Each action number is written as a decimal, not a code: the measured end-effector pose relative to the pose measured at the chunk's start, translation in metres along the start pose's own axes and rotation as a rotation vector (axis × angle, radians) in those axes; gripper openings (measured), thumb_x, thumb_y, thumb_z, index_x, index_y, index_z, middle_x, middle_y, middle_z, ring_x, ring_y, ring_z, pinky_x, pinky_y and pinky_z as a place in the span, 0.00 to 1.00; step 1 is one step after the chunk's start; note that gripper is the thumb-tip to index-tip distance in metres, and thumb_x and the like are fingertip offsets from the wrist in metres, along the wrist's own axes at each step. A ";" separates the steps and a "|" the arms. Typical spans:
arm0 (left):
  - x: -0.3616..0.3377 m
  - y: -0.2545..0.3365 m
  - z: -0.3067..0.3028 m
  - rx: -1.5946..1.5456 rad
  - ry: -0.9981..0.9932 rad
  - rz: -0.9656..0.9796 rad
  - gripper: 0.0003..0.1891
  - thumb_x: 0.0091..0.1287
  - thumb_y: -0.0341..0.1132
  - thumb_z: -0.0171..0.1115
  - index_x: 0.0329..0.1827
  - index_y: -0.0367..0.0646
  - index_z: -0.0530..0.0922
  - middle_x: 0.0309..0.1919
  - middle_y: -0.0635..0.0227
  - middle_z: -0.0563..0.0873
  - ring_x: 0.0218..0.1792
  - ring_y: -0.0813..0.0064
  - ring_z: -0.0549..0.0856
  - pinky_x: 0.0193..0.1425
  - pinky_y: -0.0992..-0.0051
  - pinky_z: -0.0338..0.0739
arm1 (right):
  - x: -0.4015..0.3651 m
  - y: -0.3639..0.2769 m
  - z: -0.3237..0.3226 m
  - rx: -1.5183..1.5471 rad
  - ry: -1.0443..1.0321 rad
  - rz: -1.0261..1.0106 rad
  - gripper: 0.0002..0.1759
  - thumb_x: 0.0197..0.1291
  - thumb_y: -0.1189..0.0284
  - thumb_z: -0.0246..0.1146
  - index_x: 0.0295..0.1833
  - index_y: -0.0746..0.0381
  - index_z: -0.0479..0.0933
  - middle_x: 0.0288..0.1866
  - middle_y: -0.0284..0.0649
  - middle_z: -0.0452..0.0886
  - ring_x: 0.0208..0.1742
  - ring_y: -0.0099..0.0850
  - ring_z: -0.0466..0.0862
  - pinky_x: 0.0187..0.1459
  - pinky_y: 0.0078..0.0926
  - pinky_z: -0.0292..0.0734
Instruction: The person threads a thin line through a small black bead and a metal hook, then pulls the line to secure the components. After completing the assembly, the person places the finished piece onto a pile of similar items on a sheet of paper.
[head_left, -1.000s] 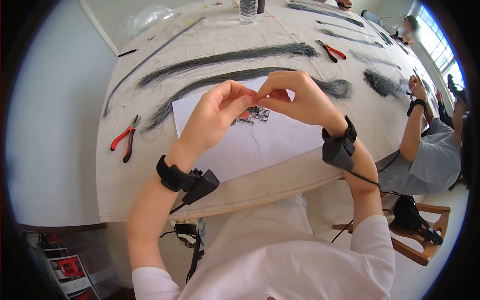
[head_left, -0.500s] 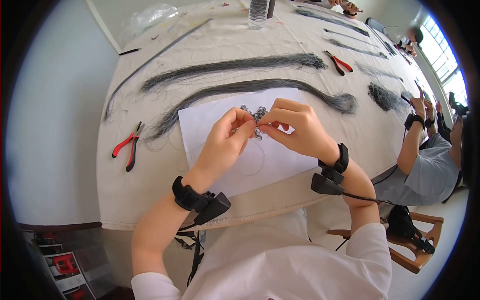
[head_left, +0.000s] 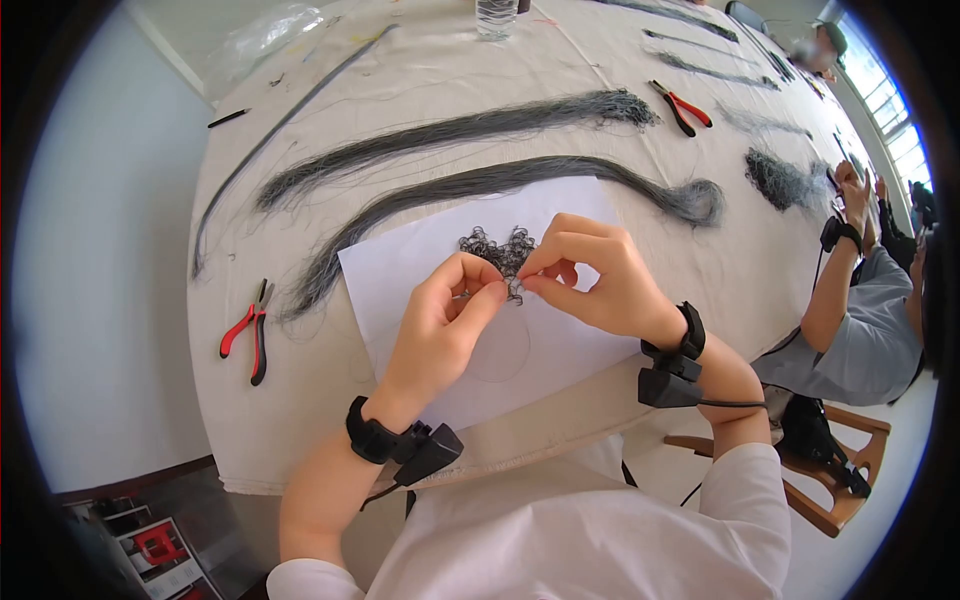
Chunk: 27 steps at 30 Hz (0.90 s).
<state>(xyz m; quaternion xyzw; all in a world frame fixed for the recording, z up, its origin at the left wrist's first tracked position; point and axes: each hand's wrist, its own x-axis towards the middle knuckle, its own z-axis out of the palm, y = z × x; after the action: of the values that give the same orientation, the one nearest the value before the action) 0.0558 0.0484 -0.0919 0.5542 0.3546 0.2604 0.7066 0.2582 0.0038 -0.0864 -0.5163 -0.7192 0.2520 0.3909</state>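
My left hand [head_left: 448,312] and my right hand [head_left: 607,277] meet over a sheet of white paper [head_left: 395,272]. Thumb and forefinger of each are pinched together, a small gap apart, on a thin wire-like strand. Just behind the fingertips lies a cluster of dark curled wire [head_left: 488,250], its lower part reaching between my hands. A faint thin loop [head_left: 528,348] curves over the paper below them. Exactly where each fingertip grips is too small to see.
Long bundles of grey strands [head_left: 400,150] lie behind the paper. Red-and-black pliers [head_left: 245,330] are at left, a second pair [head_left: 682,108] at back right. A water bottle [head_left: 496,18] stands at the far side. A person [head_left: 865,300] sits to the right.
The view has shifted, so the table appears slightly lower. More of the curled cluster shows behind my fingertips. Both hands keep their pinch.
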 end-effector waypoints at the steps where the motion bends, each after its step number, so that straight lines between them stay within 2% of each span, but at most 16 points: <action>1: 0.000 0.000 0.001 -0.023 0.000 0.000 0.05 0.69 0.31 0.57 0.41 0.39 0.76 0.33 0.75 0.78 0.32 0.90 0.73 0.36 0.86 0.68 | 0.000 0.002 0.002 0.006 0.005 0.013 0.07 0.49 0.84 0.68 0.35 0.63 0.82 0.30 0.34 0.77 0.25 0.21 0.73 0.28 0.17 0.69; 5: 0.000 0.000 0.004 -0.020 -0.011 0.000 0.04 0.69 0.30 0.57 0.41 0.39 0.75 0.29 0.78 0.77 0.28 0.92 0.70 0.32 0.87 0.65 | -0.003 0.005 0.006 0.037 0.028 -0.036 0.09 0.48 0.84 0.69 0.35 0.62 0.83 0.31 0.35 0.78 0.25 0.21 0.74 0.26 0.17 0.70; 7: 0.001 -0.003 0.004 0.055 -0.018 0.070 0.03 0.69 0.30 0.58 0.40 0.39 0.75 0.24 0.81 0.74 0.24 0.94 0.65 0.28 0.87 0.60 | -0.004 0.004 0.006 0.065 0.038 -0.060 0.09 0.48 0.84 0.69 0.36 0.62 0.83 0.31 0.35 0.78 0.25 0.21 0.74 0.26 0.18 0.70; 10: -0.001 -0.003 0.006 0.103 -0.004 0.069 0.03 0.69 0.29 0.57 0.40 0.39 0.75 0.22 0.83 0.72 0.22 0.94 0.61 0.26 0.87 0.55 | -0.006 -0.001 0.006 0.037 0.051 -0.112 0.09 0.48 0.84 0.69 0.36 0.62 0.83 0.31 0.35 0.78 0.26 0.21 0.74 0.26 0.18 0.70; 19: -0.007 0.004 0.004 0.083 -0.002 0.095 0.05 0.70 0.30 0.59 0.40 0.37 0.76 0.23 0.83 0.75 0.23 0.96 0.65 0.26 0.89 0.57 | -0.007 -0.005 0.005 0.029 0.063 -0.073 0.07 0.49 0.83 0.69 0.35 0.62 0.82 0.31 0.35 0.78 0.26 0.22 0.75 0.29 0.18 0.71; 27: -0.012 0.007 0.001 0.082 -0.006 0.162 0.06 0.69 0.31 0.61 0.40 0.36 0.78 0.20 0.85 0.73 0.21 0.97 0.64 0.25 0.88 0.56 | -0.001 0.000 0.012 0.123 0.042 -0.046 0.04 0.51 0.80 0.69 0.35 0.63 0.82 0.31 0.34 0.79 0.29 0.22 0.77 0.33 0.20 0.73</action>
<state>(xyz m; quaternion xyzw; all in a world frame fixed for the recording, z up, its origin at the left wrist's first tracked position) 0.0491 0.0402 -0.0820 0.6105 0.3166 0.3002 0.6609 0.2482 0.0034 -0.0935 -0.4797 -0.7057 0.2757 0.4425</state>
